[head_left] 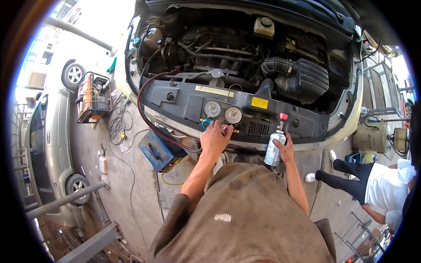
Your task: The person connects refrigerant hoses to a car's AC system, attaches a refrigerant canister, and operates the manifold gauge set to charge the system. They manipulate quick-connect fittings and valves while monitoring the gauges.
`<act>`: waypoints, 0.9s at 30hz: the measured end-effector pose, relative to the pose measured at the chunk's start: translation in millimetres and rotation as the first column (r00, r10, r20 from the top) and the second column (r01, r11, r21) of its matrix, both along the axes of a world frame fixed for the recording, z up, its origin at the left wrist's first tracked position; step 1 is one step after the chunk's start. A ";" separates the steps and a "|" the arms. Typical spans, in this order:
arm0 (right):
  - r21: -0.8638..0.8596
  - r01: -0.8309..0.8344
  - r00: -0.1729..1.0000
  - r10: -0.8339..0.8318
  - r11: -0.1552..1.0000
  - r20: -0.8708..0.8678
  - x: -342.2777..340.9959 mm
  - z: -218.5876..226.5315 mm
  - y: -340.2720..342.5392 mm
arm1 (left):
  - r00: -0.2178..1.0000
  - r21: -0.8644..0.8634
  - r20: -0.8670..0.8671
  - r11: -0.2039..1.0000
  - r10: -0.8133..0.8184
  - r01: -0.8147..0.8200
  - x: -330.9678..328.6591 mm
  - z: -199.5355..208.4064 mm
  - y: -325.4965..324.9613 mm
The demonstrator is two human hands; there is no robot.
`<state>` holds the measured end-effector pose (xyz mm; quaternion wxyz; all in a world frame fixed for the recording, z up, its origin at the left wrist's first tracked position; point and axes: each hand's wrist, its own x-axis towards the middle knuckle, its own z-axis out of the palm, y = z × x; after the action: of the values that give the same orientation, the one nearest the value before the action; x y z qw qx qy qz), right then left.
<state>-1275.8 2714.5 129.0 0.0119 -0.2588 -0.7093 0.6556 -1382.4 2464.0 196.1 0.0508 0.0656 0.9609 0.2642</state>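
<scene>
A manifold gauge set with two round dials point(233, 115) rests on the front panel of the car's engine bay, a blue knob point(205, 124) on its left side. My left hand point(215, 139) is closed at its lower edge, fingers pinching around a red part, perhaps a knob; the fingertips are partly hidden. A dark red hose point(141, 103) loops left from the engine bay down toward my left wrist. My right hand point(286, 148) grips a white-and-blue spray-type can point(272, 153), held nearly upright. On its top sits a can tap with a red handle point(283, 116).
The open engine bay holds a black air filter box point(308, 81) and a radiator cap point(216, 73). A blue box-shaped machine point(158, 150) stands below the bumper. Cables point(120, 120) lie on the floor at left, near a parked car point(55, 144). A person in white point(388, 184) is at right.
</scene>
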 end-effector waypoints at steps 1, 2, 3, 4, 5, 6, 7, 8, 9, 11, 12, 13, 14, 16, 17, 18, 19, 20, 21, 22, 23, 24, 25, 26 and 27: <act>-0.008 -0.003 1.000 0.002 1.000 -0.008 -0.7 1.0 0.9 | 0.999 0.010 -0.026 0.999 0.036 -0.036 -0.2 3.4 -2.2; -0.017 -0.004 1.000 0.004 1.000 -0.015 0.0 3.1 0.4 | 0.996 0.020 -0.051 0.997 0.072 -0.071 1.6 6.9 -4.9; -0.049 0.002 1.000 -0.003 0.999 -0.019 0.1 4.0 -1.2 | 0.992 0.000 -0.076 0.995 0.098 -0.098 4.0 6.1 -10.7; -0.081 0.006 1.000 -0.008 0.997 -0.021 0.1 4.6 -3.0 | 0.987 -0.019 -0.102 0.992 0.125 -0.128 6.8 2.9 -19.5; -0.107 0.007 1.000 -0.010 0.994 -0.028 -1.7 6.1 -3.1 | 0.979 -0.033 -0.131 0.986 0.155 -0.161 9.1 2.6 -27.1; -0.025 -0.025 0.999 0.024 0.999 -0.046 0.1 -3.8 2.2 | 0.972 -0.019 -0.142 0.981 0.189 -0.193 15.2 7.2 -32.5; -0.028 -0.023 0.999 0.021 0.999 -0.049 2.9 -13.1 6.4 | 0.968 -0.089 -0.104 0.967 0.229 -0.238 19.5 12.2 -38.0; -0.040 -0.023 0.998 0.020 0.999 -0.056 1.4 -15.2 5.4 | 0.957 -0.093 -0.122 0.957 0.264 -0.275 24.6 14.4 -46.5; -0.052 -0.020 0.998 0.017 0.998 -0.061 1.2 -16.6 5.3 | 0.945 -0.097 -0.140 0.946 0.295 -0.310 31.1 16.5 -54.8; -0.064 -0.011 0.998 0.008 0.998 -0.060 3.1 -20.0 5.4 | 0.923 -0.076 -0.124 0.924 0.365 -0.375 44.3 25.6 -70.6; -0.044 -0.011 0.998 0.008 0.999 -0.066 3.2 -23.6 6.6 | 0.913 -0.069 -0.118 0.914 0.391 -0.400 46.0 31.3 -79.1; -0.025 -0.006 0.997 0.004 1.000 -0.073 2.5 -27.8 4.9 | 0.912 -0.068 -0.148 0.916 0.384 -0.396 42.0 38.3 -87.1; -0.045 -0.010 0.998 0.007 0.999 -0.061 0.6 -17.7 -0.6 | 0.914 -0.071 -0.164 0.920 0.371 -0.386 40.1 40.9 -96.1; 0.003 0.020 0.999 -0.020 1.000 -0.027 0.0 -15.1 -4.4 | 0.929 -0.095 -0.169 0.933 0.329 -0.347 21.7 46.7 -109.4; -0.014 0.030 0.999 -0.030 0.999 -0.025 -1.5 -11.5 -7.8 | 0.925 -0.072 -0.197 0.936 0.325 -0.345 9.1 48.5 -115.1; -0.008 0.037 0.999 -0.037 0.999 -0.030 -4.0 -12.4 -8.7 | 0.925 -0.041 -0.232 0.948 0.300 -0.317 -7.7 49.8 -119.3; 0.001 0.071 0.997 -0.071 0.997 -0.014 -2.3 -13.2 -10.0 | 0.925 -0.009 -0.267 0.959 0.271 -0.284 -28.3 49.8 -121.8; 0.009 0.100 0.995 -0.100 0.995 -0.003 -4.5 -14.4 -12.4 | 0.927 0.027 -0.275 0.966 0.255 -0.258 -53.0 48.2 -124.0; 0.018 0.138 0.990 -0.138 0.990 0.008 -5.6 -14.8 -14.3 | 0.931 0.063 -0.282 0.973 0.231 -0.222 -81.5 45.5 -124.1; 0.064 0.149 0.988 -0.151 0.987 0.015 -6.7 -15.2 -15.5 | 0.940 0.094 -0.261 0.975 0.218 -0.200 -110.8 40.4 -126.2; 0.091 0.150 0.988 -0.152 0.985 0.011 -8.3 -13.6 -16.2 | 0.948 0.129 -0.244 0.976 0.204 -0.177 -143.9 31.2 -128.1; 0.083 0.173 0.985 -0.175 0.981 0.009 -10.9 -9.9 -18.6 | 0.963 0.108 -0.203 0.981 0.178 -0.159 -178.6 15.7 -133.0; 0.076 0.206 0.978 -0.208 0.976 0.012 -12.9 -6.1 -21.9 | 0.977 0.087 -0.156 0.988 0.142 -0.130 -212.0 2.9 -134.5; 0.054 0.241 0.970 -0.243 0.969 0.030 -13.9 -1.6 -25.4 | 0.994 0.026 -0.016 0.994 0.106 -0.105 -238.7 4.5 -128.8; 0.037 0.274 0.960 -0.275 0.961 0.049 -15.9 4.7 -29.2 | 0.997 -0.036 -0.022 0.997 0.068 -0.069 -265.7 -11.9 -132.3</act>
<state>-1291.7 2685.3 133.7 0.0874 -0.3720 -0.6763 0.6297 -1648.0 2331.7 184.1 0.0329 0.0342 0.9678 0.2472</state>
